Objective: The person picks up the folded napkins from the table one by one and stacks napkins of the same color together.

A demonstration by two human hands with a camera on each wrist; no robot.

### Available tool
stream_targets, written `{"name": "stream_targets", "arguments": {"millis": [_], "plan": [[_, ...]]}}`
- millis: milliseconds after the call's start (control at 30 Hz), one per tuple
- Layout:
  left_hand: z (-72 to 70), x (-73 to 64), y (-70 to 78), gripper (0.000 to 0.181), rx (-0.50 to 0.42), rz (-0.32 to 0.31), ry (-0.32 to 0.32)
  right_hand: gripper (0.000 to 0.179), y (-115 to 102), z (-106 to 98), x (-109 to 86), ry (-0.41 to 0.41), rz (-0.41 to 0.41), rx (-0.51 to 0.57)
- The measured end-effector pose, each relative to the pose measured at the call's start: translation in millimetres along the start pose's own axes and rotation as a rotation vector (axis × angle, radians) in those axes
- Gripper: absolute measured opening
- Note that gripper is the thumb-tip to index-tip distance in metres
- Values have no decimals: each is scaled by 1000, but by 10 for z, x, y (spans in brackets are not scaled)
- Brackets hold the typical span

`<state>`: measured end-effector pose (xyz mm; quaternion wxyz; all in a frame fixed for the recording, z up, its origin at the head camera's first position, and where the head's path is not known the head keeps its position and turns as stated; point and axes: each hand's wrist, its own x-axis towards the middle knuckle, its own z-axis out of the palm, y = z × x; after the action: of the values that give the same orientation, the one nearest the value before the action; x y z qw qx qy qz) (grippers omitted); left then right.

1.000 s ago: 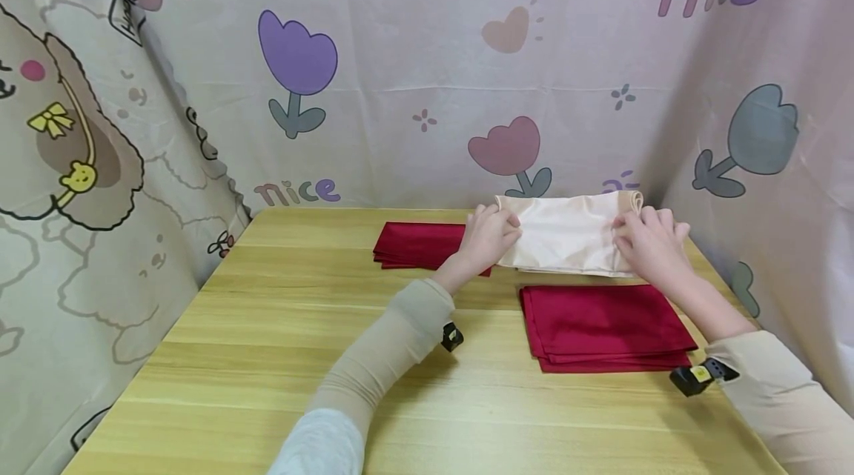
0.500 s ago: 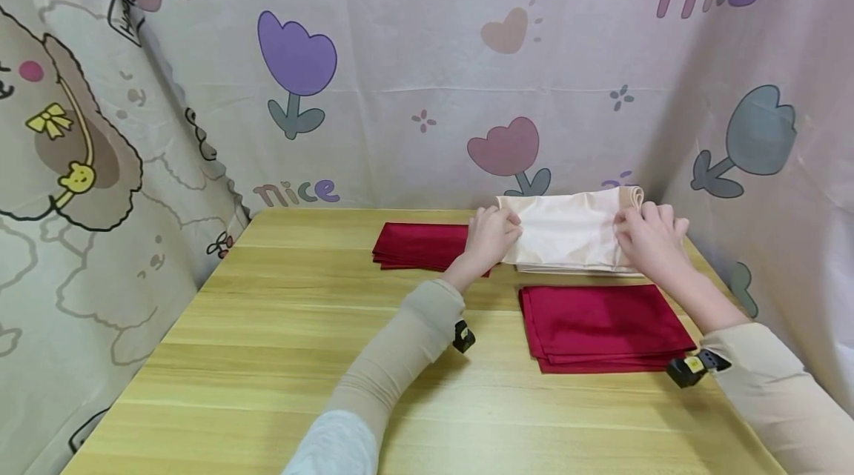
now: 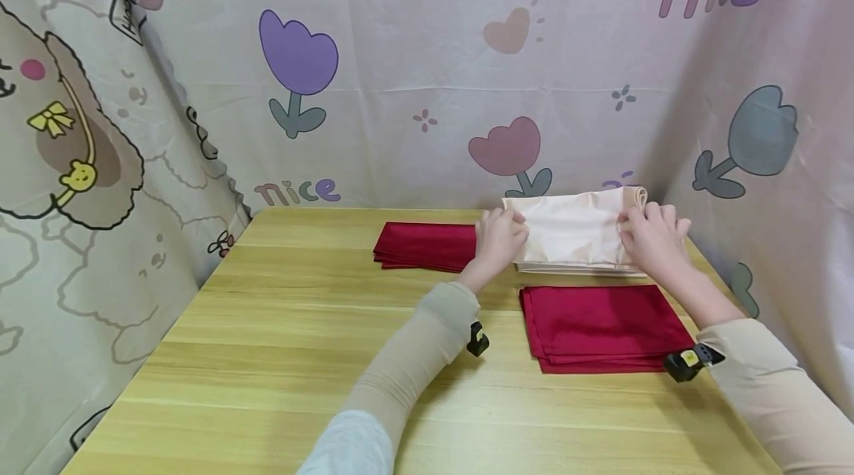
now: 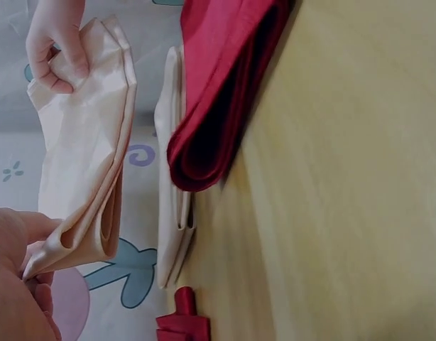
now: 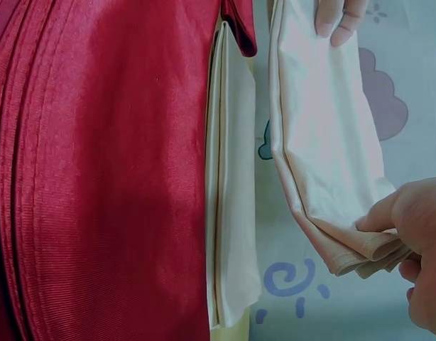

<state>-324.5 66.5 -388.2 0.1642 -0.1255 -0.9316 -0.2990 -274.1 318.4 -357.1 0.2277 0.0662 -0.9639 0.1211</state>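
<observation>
Both hands hold up a folded cream satin cloth (image 3: 570, 227) at the back right of the table. My left hand (image 3: 502, 238) pinches its left end, thumb on the near face. At the other end my right hand (image 3: 654, 238) pinches the edge between thumb and fingers. Beneath it lies a second folded cream cloth (image 5: 233, 185), with a gap between the two in both wrist views. The held cloth (image 4: 86, 142) shows several folded layers along its lower edge.
A folded red cloth stack (image 3: 607, 327) lies nearer, in front of the cream cloths. Another red stack (image 3: 423, 244) sits left, partly behind my left hand. The wooden table (image 3: 280, 371) meets a patterned curtain (image 3: 394, 38) at the back, and curtains hang along both sides.
The held cream cloth has risen a little and shifted slightly right, baring more of the cream cloth under it. My left hand moved right with it. The red stacks stayed put.
</observation>
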Motion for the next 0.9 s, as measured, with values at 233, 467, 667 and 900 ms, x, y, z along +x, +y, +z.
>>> {"name": "stream_targets", "arguments": {"millis": [233,467,667,900], "plan": [[120,-19,24,12,47,-20,29,16,55,37,9,-6,10,-4],[264,-21,53,10,84,-46,77,16,103,66,45,-55,37,-19],[357,-20,68,9,89,-62,67,17,146,98,75,-106,66,-40],[442,-31,75,10,122,-90,33,18,203,170,94,-119,42,-79]]}}
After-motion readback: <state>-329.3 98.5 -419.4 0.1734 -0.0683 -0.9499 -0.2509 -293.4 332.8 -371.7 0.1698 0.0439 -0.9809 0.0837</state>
